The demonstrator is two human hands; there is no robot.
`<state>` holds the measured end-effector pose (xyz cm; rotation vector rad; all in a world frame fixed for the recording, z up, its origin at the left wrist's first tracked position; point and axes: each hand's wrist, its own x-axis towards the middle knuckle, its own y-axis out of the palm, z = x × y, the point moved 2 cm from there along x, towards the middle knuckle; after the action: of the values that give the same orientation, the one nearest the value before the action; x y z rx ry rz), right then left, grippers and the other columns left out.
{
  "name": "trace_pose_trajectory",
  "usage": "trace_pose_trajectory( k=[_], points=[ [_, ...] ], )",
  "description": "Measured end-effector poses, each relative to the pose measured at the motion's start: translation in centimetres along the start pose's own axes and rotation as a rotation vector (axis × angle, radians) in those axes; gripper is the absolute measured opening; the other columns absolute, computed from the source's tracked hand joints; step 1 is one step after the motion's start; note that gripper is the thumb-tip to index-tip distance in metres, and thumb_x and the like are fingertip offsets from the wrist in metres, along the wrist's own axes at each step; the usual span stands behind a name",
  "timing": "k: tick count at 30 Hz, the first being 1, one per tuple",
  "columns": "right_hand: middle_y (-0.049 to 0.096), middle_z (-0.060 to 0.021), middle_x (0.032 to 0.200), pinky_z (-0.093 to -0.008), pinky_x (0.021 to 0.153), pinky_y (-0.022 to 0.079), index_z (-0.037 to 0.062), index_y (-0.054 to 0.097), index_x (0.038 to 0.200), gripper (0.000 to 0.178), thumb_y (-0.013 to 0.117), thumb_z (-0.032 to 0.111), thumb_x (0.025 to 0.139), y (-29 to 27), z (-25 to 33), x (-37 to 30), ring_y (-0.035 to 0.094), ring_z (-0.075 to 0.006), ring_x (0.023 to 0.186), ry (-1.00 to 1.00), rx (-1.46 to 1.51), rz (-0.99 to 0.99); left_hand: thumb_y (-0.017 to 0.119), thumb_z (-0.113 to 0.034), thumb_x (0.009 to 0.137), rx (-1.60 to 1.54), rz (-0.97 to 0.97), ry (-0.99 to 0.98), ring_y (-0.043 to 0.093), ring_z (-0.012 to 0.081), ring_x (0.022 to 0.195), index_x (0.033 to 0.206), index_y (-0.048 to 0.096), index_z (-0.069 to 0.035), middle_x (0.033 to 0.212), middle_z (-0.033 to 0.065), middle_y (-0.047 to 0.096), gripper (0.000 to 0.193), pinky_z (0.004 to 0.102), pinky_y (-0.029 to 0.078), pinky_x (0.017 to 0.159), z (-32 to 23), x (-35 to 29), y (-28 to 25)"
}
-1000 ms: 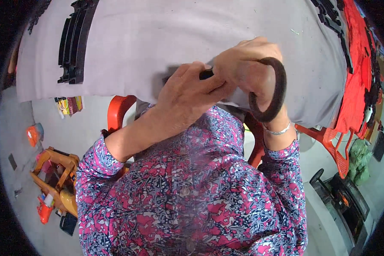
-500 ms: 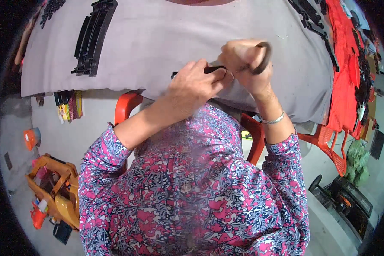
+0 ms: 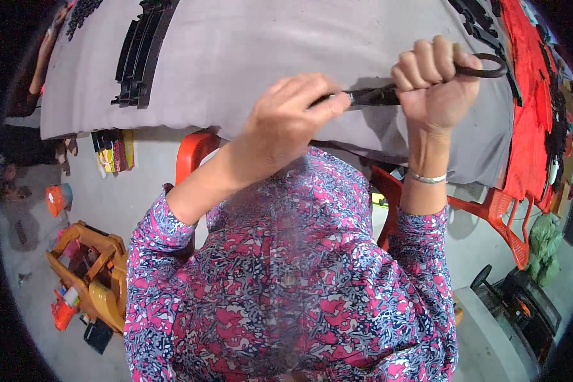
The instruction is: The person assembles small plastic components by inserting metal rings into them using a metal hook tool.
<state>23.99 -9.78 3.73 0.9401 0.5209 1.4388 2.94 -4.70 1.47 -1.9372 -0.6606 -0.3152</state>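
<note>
Above the table's near edge, my left hand (image 3: 293, 114) pinches one end of a flat, glossy black strip (image 3: 372, 97), fingers slightly blurred. To its right, my right hand (image 3: 439, 79) is closed in a fist, palm side showing. A dark ring handle (image 3: 500, 67) sticks out past its thumb side. The rest of that tool is covered by the fingers, so its kind does not show. The black strip runs taut-looking and nearly level between both hands, its right end meeting the fist.
On the grey tablecloth (image 3: 235, 44) lie long black ribbed pieces (image 3: 140, 57) at left and more black pieces (image 3: 474, 22) at far right. Red cloth (image 3: 525, 140) covers the right side. Red plastic chairs (image 3: 194, 153) stand by the table; an orange-brown toy (image 3: 92, 274) sits on the floor.
My right hand has moved right and turned palm up with the ring handle. The hands are farther apart, and more of the black strip shows between them.
</note>
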Motion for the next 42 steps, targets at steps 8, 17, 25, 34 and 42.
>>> trace_pose_trajectory(
  k=[8, 17, 25, 34, 42],
  points=[
    [0.022, 0.0047, 0.055, -0.0270, 0.045, 0.014, 0.0156, 0.030, 0.062, 0.046, 0.042, 0.041, 0.098, 0.5, 2.1, -2.4, 0.018, -0.0091, 0.051, 0.037, -0.009, -0.191, 0.073, -0.002, 0.070, -0.169, 0.040, -0.223, 0.062, 0.0330, 0.094, 0.115, 0.061, -0.001, 0.104, 0.0129, 0.062, 0.046, 0.0400, 0.050, 0.082, 2.0, -1.0, -2.8],
    [0.022, 0.0040, 0.056, -0.0294, 0.048, 0.016, 0.0148, 0.029, 0.061, 0.049, 0.046, 0.045, 0.095, 1.8, -1.0, -1.7, 0.017, -0.0111, 0.052, -0.122, 0.108, -0.101, 0.076, -0.005, 0.070, -0.205, 0.086, -0.248, 0.061, 0.0337, 0.091, 0.115, 0.061, 0.000, 0.099, 0.0142, 0.061, 0.048, 0.0404, 0.049, 0.082, 2.0, -0.9, -1.8],
    [0.022, 0.0035, 0.054, -0.0299, 0.047, 0.015, 0.0142, 0.029, 0.061, 0.043, 0.045, 0.038, 0.093, 1.2, -1.1, -1.7, 0.016, -0.0113, 0.051, -0.137, -0.117, -0.143, 0.076, -0.006, 0.068, -0.148, 0.047, -0.188, 0.060, 0.0334, 0.092, 0.113, 0.062, -0.001, 0.097, 0.0135, 0.062, 0.047, 0.0396, 0.047, 0.083, 1.5, -0.2, -1.8],
    [0.024, 0.0041, 0.055, -0.0289, 0.046, 0.016, 0.0142, 0.030, 0.062, 0.046, 0.046, 0.043, 0.094, -0.5, -1.6, -2.1, 0.017, -0.0105, 0.050, -0.152, -0.097, -0.109, 0.067, -0.014, 0.075, 0.156, 0.026, 0.020, 0.059, 0.0216, 0.107, 0.102, 0.067, -0.017, 0.096, -0.0025, 0.067, 0.027, 0.0396, 0.047, 0.087, 0.8, -1.2, 0.0],
    [0.024, 0.0044, 0.055, -0.0291, 0.046, 0.016, 0.0146, 0.030, 0.062, 0.048, 0.045, 0.046, 0.095, -0.7, -1.4, -2.2, 0.017, -0.0107, 0.050, -0.158, -0.066, -0.065, 0.066, -0.016, 0.079, 0.119, 0.022, 0.009, 0.062, 0.0206, 0.109, 0.102, 0.067, -0.014, 0.100, -0.0018, 0.067, 0.023, 0.0361, 0.051, 0.085, 0.6, -2.1, 1.0]
  ],
)
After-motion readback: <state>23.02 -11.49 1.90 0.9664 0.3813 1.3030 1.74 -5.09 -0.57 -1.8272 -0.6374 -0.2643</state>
